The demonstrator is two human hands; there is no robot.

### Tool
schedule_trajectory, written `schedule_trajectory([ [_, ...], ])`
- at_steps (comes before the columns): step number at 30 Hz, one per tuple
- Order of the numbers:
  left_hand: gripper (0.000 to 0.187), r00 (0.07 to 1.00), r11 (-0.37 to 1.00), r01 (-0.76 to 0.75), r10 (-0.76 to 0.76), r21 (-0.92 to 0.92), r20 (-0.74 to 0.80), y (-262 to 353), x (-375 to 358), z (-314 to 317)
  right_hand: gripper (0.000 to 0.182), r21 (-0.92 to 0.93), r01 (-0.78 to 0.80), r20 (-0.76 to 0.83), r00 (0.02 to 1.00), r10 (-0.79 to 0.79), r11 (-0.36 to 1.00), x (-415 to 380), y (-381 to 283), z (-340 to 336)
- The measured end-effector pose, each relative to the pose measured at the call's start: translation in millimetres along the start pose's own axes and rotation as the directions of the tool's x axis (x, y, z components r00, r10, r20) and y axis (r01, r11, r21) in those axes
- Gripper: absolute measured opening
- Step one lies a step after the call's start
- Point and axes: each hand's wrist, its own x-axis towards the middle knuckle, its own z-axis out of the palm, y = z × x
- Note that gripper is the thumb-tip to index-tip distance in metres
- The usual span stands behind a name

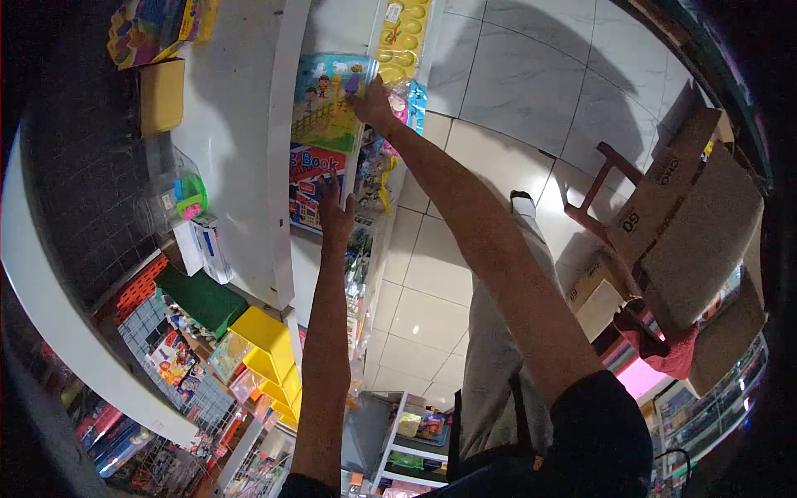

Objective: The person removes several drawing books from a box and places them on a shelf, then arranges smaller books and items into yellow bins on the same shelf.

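My right hand (374,108) grips the right edge of a colourful picture book (325,124) with cartoon children and a fence on its cover, fingers over its front. Below it lies a red and blue book (309,178) with "Book" in large letters, its upper part overlapped by the picture book. My left hand (335,214) rests over this lower book, fingers extended and apart, holding nothing. Both books lie on a white shelf (305,261).
Packaged toys (386,170) hang along the shelf's right edge, below a yellow moulded tray (403,37). Cardboard boxes (697,241) stand at the right beside a reddish-brown frame (598,187). Yellow bins (270,357) sit lower left. Pale floor tiles (432,282) lie between.
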Motion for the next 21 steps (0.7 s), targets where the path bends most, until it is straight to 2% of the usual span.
schedule_trajectory([
  [3, 0.072, 1.0, 1.0, -0.018, 0.018, -0.025, 0.02, -8, 2, 7, 0.08, -0.139, 0.19, -0.038, 0.98, -0.197, 0.972, 1, 9, -3],
  [6, 0.072, 0.998, 1.0, 0.008, -0.008, 0.008, 0.057, -11, 1, 1, 0.098, -0.088, 0.045, -0.188, 0.98, -0.061, 0.995, -32, -57, -35],
  [7, 0.071, 0.999, 1.0, 0.008, -0.009, 0.007, 0.048, -12, 0, 3, 0.096, -0.274, 0.181, -0.069, 0.976, -0.207, 0.945, -47, -70, -48],
  [9, 0.071, 0.999, 0.999, -0.005, 0.004, 0.033, 0.032, -16, 3, 8, 0.092, -0.554, 0.47, 0.229, 0.88, -0.417, 0.687, -67, -88, -69],
  [11, 0.07, 0.999, 0.995, -0.025, 0.022, 0.094, 0.039, -23, 0, 13, 0.089, -0.575, 0.651, 0.505, 0.759, -0.412, 0.495, -79, -78, -61],
  [12, 0.07, 0.999, 0.998, -0.013, 0.01, 0.065, 0.036, -18, 0, 10, 0.087, -0.554, 0.732, 0.629, 0.68, -0.378, 0.396, -83, -66, -55],
  [13, 0.07, 0.999, 0.999, -0.001, 0.0, 0.037, 0.033, -12, 0, 8, 0.091, -0.655, 0.717, 0.649, 0.695, -0.309, 0.237, -81, -58, -52],
  [19, 0.069, 0.998, 0.999, -0.008, 0.005, 0.052, 0.062, -15, -1, 2, 0.085, -0.703, 0.705, 0.673, 0.701, -0.236, 0.09, -63, -57, -43],
  [21, 0.068, 0.998, 0.998, -0.014, 0.01, 0.063, 0.063, -13, 1, 1, 0.09, -0.695, 0.71, 0.673, 0.697, -0.249, 0.108, -59, -63, -41],
])
